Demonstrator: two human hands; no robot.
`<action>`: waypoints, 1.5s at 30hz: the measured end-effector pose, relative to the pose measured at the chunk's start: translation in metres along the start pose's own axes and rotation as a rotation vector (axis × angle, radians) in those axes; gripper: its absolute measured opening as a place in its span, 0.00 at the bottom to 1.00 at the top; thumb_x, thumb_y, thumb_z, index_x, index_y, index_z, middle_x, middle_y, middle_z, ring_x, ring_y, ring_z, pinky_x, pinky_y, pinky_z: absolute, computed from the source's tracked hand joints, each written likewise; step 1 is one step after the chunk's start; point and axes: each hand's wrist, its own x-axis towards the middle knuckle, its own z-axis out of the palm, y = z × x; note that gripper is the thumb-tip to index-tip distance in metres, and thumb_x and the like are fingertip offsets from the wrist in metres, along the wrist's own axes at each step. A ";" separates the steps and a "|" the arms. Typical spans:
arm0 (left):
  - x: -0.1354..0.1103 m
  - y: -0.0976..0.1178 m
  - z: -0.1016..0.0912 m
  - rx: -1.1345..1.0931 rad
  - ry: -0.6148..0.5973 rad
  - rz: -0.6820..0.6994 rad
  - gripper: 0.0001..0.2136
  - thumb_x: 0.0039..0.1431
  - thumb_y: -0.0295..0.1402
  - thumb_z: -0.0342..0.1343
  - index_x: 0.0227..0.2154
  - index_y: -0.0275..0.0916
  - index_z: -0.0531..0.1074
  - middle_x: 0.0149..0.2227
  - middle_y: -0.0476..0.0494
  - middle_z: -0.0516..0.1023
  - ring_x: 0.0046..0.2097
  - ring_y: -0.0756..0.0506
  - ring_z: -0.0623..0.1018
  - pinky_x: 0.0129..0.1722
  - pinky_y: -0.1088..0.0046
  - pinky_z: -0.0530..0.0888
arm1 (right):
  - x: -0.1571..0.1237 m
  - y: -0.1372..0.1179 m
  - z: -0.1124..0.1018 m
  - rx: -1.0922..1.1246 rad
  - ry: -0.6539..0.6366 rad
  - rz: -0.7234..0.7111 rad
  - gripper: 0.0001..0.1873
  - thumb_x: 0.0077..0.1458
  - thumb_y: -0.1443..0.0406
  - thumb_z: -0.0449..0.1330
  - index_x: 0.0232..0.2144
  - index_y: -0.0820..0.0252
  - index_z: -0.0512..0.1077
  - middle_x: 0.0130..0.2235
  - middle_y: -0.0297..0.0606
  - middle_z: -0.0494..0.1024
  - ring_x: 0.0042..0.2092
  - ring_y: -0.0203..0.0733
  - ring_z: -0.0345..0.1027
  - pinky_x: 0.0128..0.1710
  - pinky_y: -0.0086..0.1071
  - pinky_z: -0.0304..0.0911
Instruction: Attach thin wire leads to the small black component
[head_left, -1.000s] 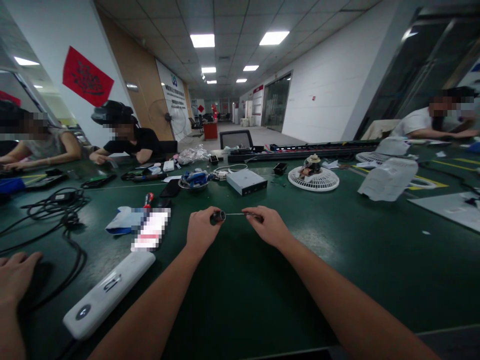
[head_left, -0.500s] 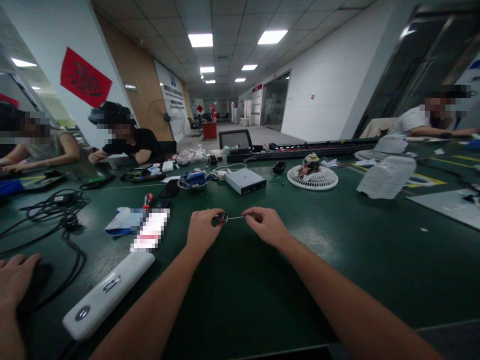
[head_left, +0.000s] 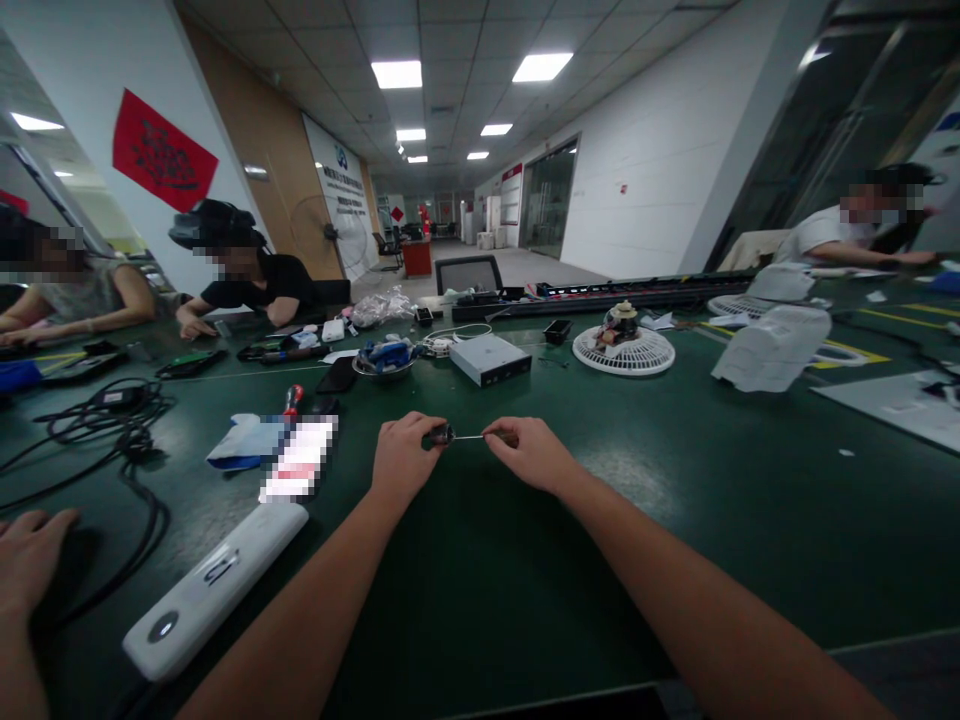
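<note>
My left hand [head_left: 406, 455] is closed around the dark, glossy handle [head_left: 444, 435] of what looks like a screwdriver, held level just above the green table. A thin metal shaft [head_left: 469, 437] runs from the handle to my right hand [head_left: 529, 452]. Thumb and fingers of that hand pinch the shaft's far end, so its tip is hidden. Beyond both hands sits a grey optical drive [head_left: 489, 358] with a black front.
At left lie a white elongated device [head_left: 217, 590], a phone [head_left: 301, 455], a blue-white packet [head_left: 247, 442], a red-black screwdriver [head_left: 293, 399] and black cables [head_left: 135, 430]. Another person's hand [head_left: 34, 560] rests at the left edge. Farther back are a metal bowl [head_left: 384, 365] and a white fan grille [head_left: 624, 352].
My right fingertips have come slightly nearer to my left hand, and a little less shaft shows between them. Both hands keep their grip. The view has shifted slightly.
</note>
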 end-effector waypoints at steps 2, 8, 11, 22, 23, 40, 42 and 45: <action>0.000 -0.002 0.000 -0.002 0.017 -0.014 0.14 0.52 0.31 0.61 0.43 0.46 0.76 0.43 0.47 0.78 0.45 0.43 0.76 0.47 0.62 0.67 | 0.000 0.001 0.002 0.007 -0.006 0.000 0.14 0.56 0.60 0.55 0.37 0.57 0.79 0.31 0.37 0.80 0.29 0.39 0.70 0.29 0.31 0.61; 0.001 -0.001 -0.002 0.031 0.022 -0.026 0.14 0.53 0.30 0.59 0.43 0.47 0.77 0.44 0.46 0.77 0.46 0.42 0.75 0.48 0.61 0.67 | 0.001 0.001 0.005 -0.104 0.078 0.075 0.14 0.57 0.59 0.55 0.36 0.56 0.79 0.29 0.38 0.79 0.28 0.41 0.70 0.29 0.34 0.60; 0.001 0.001 -0.001 0.049 -0.013 -0.022 0.15 0.53 0.28 0.59 0.43 0.47 0.77 0.45 0.46 0.77 0.47 0.42 0.74 0.49 0.61 0.66 | 0.001 0.001 0.005 -0.100 0.105 0.098 0.13 0.56 0.60 0.55 0.35 0.57 0.79 0.30 0.38 0.80 0.29 0.42 0.71 0.29 0.33 0.61; 0.000 0.001 0.000 0.059 0.000 -0.004 0.15 0.53 0.27 0.57 0.42 0.48 0.77 0.44 0.47 0.76 0.47 0.43 0.74 0.50 0.60 0.64 | -0.001 -0.006 0.000 -0.084 0.027 0.027 0.13 0.55 0.61 0.56 0.36 0.57 0.79 0.32 0.35 0.81 0.31 0.39 0.72 0.32 0.30 0.62; -0.001 0.001 0.000 0.059 0.003 0.001 0.15 0.53 0.27 0.57 0.42 0.48 0.77 0.44 0.47 0.76 0.47 0.43 0.74 0.50 0.60 0.64 | -0.001 -0.005 0.000 -0.111 0.029 0.035 0.13 0.55 0.61 0.56 0.36 0.56 0.79 0.32 0.35 0.81 0.31 0.39 0.72 0.32 0.30 0.62; 0.000 0.003 -0.001 0.045 -0.015 -0.145 0.12 0.55 0.37 0.57 0.43 0.41 0.74 0.43 0.44 0.75 0.44 0.42 0.75 0.46 0.63 0.69 | 0.006 0.006 0.008 0.117 0.152 0.063 0.07 0.59 0.62 0.52 0.31 0.57 0.66 0.35 0.37 0.77 0.34 0.39 0.69 0.35 0.32 0.59; 0.000 0.002 0.001 0.047 -0.033 -0.128 0.12 0.55 0.36 0.57 0.42 0.42 0.74 0.43 0.44 0.74 0.43 0.43 0.75 0.46 0.64 0.69 | 0.009 0.009 0.013 0.161 0.089 -0.002 0.06 0.52 0.72 0.54 0.34 0.57 0.64 0.45 0.38 0.77 0.43 0.40 0.70 0.42 0.33 0.61; -0.001 0.000 0.005 0.037 -0.067 -0.101 0.12 0.53 0.36 0.59 0.41 0.43 0.75 0.43 0.45 0.74 0.43 0.44 0.75 0.45 0.66 0.70 | 0.011 0.012 0.020 0.118 -0.019 -0.057 0.15 0.47 0.79 0.51 0.35 0.57 0.63 0.49 0.39 0.76 0.48 0.39 0.69 0.47 0.34 0.60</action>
